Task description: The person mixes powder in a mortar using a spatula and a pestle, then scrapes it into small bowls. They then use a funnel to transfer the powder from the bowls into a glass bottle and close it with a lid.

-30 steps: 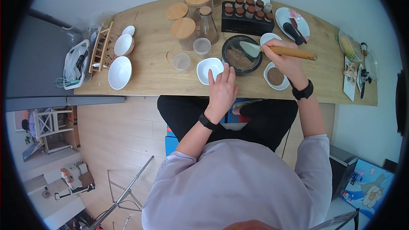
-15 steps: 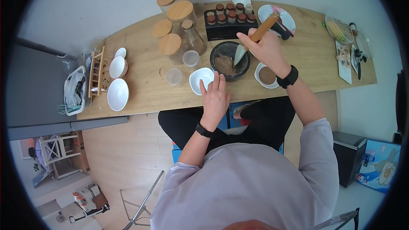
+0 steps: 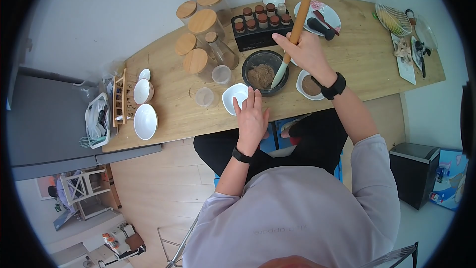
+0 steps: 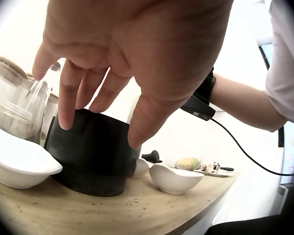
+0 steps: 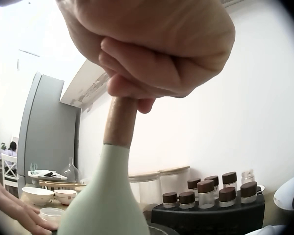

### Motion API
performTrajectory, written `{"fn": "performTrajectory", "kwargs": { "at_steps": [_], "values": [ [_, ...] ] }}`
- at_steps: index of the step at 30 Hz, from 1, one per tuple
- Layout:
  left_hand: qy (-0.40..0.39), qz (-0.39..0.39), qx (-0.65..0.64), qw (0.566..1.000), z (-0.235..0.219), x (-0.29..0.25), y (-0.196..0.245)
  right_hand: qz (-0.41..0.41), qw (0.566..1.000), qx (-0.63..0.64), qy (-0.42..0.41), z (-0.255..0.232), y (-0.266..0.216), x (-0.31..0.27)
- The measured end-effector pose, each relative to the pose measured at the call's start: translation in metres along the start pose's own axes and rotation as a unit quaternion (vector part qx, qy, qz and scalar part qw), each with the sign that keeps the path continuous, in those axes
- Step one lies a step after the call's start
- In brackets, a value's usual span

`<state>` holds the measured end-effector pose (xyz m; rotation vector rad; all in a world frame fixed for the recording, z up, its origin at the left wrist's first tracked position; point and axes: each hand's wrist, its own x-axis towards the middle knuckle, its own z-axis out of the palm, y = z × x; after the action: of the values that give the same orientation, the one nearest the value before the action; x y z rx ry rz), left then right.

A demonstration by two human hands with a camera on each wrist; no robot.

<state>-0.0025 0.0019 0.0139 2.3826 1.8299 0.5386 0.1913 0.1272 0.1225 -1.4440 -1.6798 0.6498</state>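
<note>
My right hand point(image 3: 308, 55) grips the wooden handle of a pale green spatula point(image 3: 281, 73), its blade down in brown powder point(image 3: 261, 76) inside a black bowl point(image 3: 246, 80). In the right wrist view the fingers point(image 5: 132, 73) are curled round the handle above the green part point(image 5: 105, 196). My left hand point(image 3: 252, 123) has its fingers extended at the near left edge of the black bowl, beside a white bowl point(image 3: 229, 100). The left wrist view shows these fingers relaxed over the black bowl's side point(image 4: 93, 152); contact is unclear. Right of it sits a white dish of brown powder point(image 3: 311, 87).
Lidded glass jars point(image 3: 204, 22) and a black rack of small bottles point(image 3: 253, 38) stand behind. Two clear cups point(image 3: 204, 97) are left of the white bowl. White bowls point(image 3: 146, 121) lie farther left, a floral plate point(image 3: 331, 14) at the back right.
The spatula has swung from nearly flat to steeply raised, its blade lowered into the powder. My right hand has moved with it. My left hand stays near the two bowls as the view shifts.
</note>
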Motion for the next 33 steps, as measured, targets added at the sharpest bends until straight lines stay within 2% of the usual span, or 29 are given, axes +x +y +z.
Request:
{"fn": "performTrajectory", "kwargs": {
  "at_steps": [3,7,11,14,20,23,26,29,32,33],
  "values": [
    [0.005,-0.003,-0.007,1.000,0.003,0.000,0.001,0.043,0.998,0.050,-0.010,0.008,0.003,-0.011],
    [0.000,-0.004,-0.015,1.000,0.000,0.000,0.000,0.041,0.991,0.117,0.039,0.008,0.029,-0.011],
    [0.001,0.000,-0.007,1.000,-0.001,0.000,0.000,0.000,0.995,0.092,0.044,-0.016,0.017,-0.028],
    [0.003,-0.003,-0.013,1.000,0.000,0.001,0.003,-0.025,0.997,0.069,0.020,-0.010,0.022,-0.037],
    [0.003,0.003,-0.008,1.000,-0.001,0.000,0.000,-0.102,0.994,0.021,0.032,0.019,0.006,-0.045],
    [0.002,0.006,-0.005,1.000,0.001,-0.001,-0.001,-0.122,0.992,0.036,-0.015,0.022,-0.001,-0.048],
    [0.003,0.005,-0.007,1.000,0.002,-0.001,0.000,-0.175,0.974,0.084,-0.120,0.009,-0.005,-0.048],
    [0.002,0.003,-0.004,1.000,0.001,-0.001,0.001,-0.162,0.970,0.104,-0.149,-0.002,-0.001,-0.045],
    [-0.002,0.003,0.003,1.000,0.000,0.000,0.002,-0.016,0.986,0.107,-0.124,-0.012,-0.015,-0.041],
    [-0.003,0.003,0.003,1.000,0.000,0.000,0.002,-0.058,0.989,0.094,-0.102,-0.010,-0.018,-0.038]
  ]
}}
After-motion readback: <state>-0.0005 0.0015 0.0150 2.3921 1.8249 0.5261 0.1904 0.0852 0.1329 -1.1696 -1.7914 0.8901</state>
